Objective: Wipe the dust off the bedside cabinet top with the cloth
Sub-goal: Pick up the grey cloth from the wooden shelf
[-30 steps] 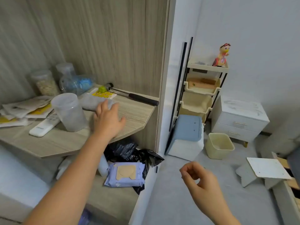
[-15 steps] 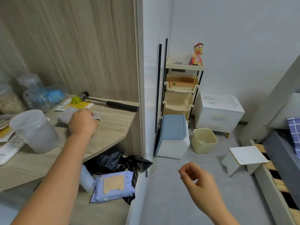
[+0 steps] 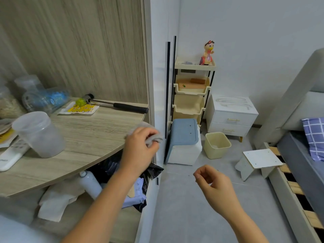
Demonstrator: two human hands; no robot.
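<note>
I saw a curved wooden shelf point(image 3: 98, 137) carrying a hammer point(image 3: 122, 106), a yellow leaflet point(image 3: 82, 108) by its head, a clear plastic cup point(image 3: 39, 134) and a white remote point(image 3: 12, 155). On the grey floor point(image 3: 184, 207) stood a blue-lidded bin point(image 3: 184, 137), a small yellow bin point(image 3: 216, 145) just beside it, a white stool point(image 3: 257, 160) and the bedside cabinet point(image 3: 231, 116).

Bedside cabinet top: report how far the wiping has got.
Done: the cloth is gripped in the left hand. In hand: that hand holds it by the edge of the wooden shelf, while the right hand hangs loosely curled, holding nothing. Left: all the wiping. The bedside cabinet top across the room shows dust streaks, and nothing touches it.
</note>
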